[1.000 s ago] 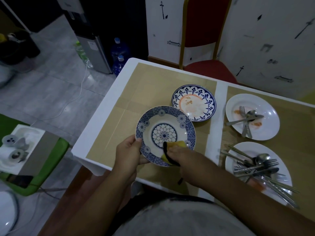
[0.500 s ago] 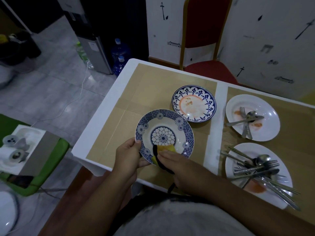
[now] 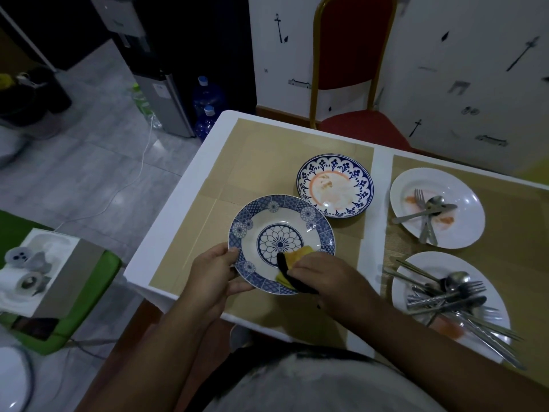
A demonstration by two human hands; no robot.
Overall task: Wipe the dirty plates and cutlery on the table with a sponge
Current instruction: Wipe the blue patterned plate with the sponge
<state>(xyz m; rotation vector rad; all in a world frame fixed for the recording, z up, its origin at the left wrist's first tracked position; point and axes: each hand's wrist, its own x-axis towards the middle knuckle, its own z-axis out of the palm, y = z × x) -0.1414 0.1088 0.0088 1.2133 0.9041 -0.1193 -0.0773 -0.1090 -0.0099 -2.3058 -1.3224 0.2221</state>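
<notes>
My left hand [image 3: 214,270] grips the near left rim of a blue-and-white patterned plate [image 3: 269,223], tilted up above the table. My right hand [image 3: 322,273] holds a yellow sponge with a dark scouring side [image 3: 292,263] and presses it on the plate's near right part. Behind stands a second blue patterned plate [image 3: 335,185] with orange smears. To the right a white plate [image 3: 463,191] carries a fork, a spoon and red stains. A nearer white plate [image 3: 430,264] holds several pieces of cutlery [image 3: 451,295].
The white table [image 3: 190,185] carries tan placemats [image 3: 267,156]; its left edge drops to the tiled floor. A red chair [image 3: 353,84] stands at the far side. Water bottles [image 3: 208,99] and a dispenser are on the floor at left, and a green stool with a box at lower left.
My right hand with the sponge has slid across the plate's near part, first toward the left rim, then back right. The plate has shifted a little in my left hand.
</notes>
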